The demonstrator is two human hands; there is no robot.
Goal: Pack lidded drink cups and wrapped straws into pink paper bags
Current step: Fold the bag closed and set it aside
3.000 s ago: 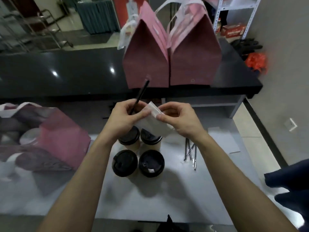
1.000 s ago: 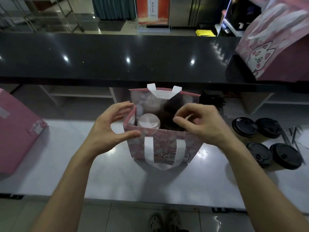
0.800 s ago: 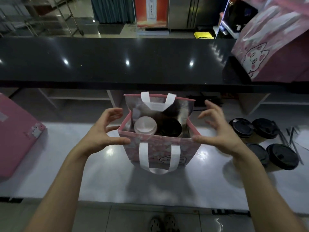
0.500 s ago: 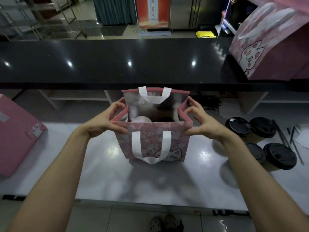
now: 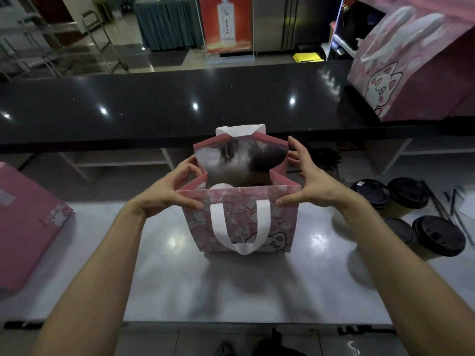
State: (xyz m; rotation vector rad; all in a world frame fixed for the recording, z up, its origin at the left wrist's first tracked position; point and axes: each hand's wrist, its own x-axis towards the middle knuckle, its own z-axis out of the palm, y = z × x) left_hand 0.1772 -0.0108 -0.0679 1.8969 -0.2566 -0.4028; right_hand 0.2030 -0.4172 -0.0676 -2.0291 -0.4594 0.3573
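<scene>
Pink bag [image 5: 240, 219] stands btwn my hands; left hand [image 5: 167, 194] pinches its 9 o'clock rim; right hand [image 5: 309, 182], fingers spread, presses 3 o'clock side.

No legible text, red poster [image 5: 225, 23] (writing blurred)

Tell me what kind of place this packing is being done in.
Probably a drink shop's service counter. Black-lidded cups stand on the white worktop below a black counter, a pink bag is being packed, and a bottle poster stands in the room beyond.
</scene>
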